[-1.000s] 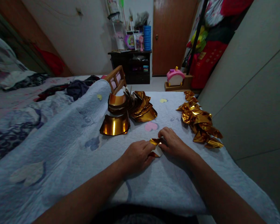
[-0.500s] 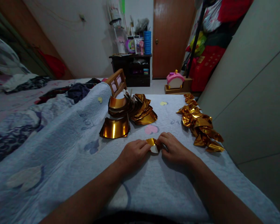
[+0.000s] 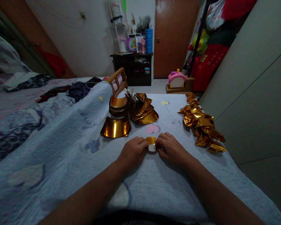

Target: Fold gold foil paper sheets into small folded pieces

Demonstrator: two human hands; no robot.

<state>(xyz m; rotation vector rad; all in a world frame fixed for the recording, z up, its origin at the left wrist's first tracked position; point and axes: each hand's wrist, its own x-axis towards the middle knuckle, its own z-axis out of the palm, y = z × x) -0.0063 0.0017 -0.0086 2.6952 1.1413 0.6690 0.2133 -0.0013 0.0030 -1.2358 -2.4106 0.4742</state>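
A small piece of gold foil paper, pale on its other side, is held low over the blue quilt between both hands. My left hand pinches its left end, and my right hand grips the right end with bent fingers. Parts of the paper are hidden under the fingertips. Beyond my left hand lies a stack of curved gold foil sheets, with a fanned pile of more sheets behind it. To the right of my right hand runs a row of folded gold foil pieces.
The quilt covers the bed, with a raised ridge on the left. A wooden rail piece stands behind the sheets. Along the right edge rises a pale cabinet. A pink toy sits past the bed's far edge.
The foil paper has turned from a slant to more level between my hands. My right hand has shifted slightly left, closer to my left hand.
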